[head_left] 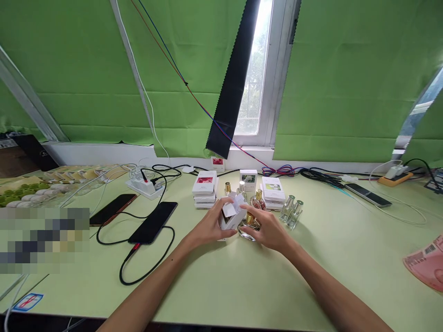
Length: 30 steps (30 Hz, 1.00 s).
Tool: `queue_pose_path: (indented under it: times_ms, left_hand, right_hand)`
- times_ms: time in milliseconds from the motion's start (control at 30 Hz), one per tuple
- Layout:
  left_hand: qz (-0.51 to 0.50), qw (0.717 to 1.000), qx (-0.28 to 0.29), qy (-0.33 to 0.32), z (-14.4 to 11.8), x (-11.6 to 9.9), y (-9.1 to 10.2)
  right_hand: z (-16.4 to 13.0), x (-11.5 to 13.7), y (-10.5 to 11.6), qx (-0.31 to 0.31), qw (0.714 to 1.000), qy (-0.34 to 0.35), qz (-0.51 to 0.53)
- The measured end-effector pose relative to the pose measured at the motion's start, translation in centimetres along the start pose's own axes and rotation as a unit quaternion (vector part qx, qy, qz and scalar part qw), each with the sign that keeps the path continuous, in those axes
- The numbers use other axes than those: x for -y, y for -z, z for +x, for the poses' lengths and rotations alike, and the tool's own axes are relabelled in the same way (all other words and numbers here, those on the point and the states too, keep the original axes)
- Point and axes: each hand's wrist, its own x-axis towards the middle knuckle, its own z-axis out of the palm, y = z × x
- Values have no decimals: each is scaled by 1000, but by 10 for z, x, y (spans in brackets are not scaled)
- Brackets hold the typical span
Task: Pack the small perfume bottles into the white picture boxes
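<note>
Green table [214,286]: left hand [207,228] fingers clasp white box [231,216]; right hand [268,230] fingers pinch its flap.

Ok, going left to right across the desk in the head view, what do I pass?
Red-edged phone → black phone → left hand on the open white box → right hand → two clear vials → pink packet.
</note>
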Motion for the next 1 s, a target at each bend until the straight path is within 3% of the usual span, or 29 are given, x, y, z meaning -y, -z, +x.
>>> queue_pose_path:
  times_ms: [600, 1000]
  left_hand:
    - [-5, 1000, -28, 12, 1, -2, 2]
    - [57, 995, -80, 28, 3, 5, 2]
  right_hand:
    - [1, 2, 4, 13, 1000, -16, 13]
    - [2, 4, 4, 25, 998, -58, 22]
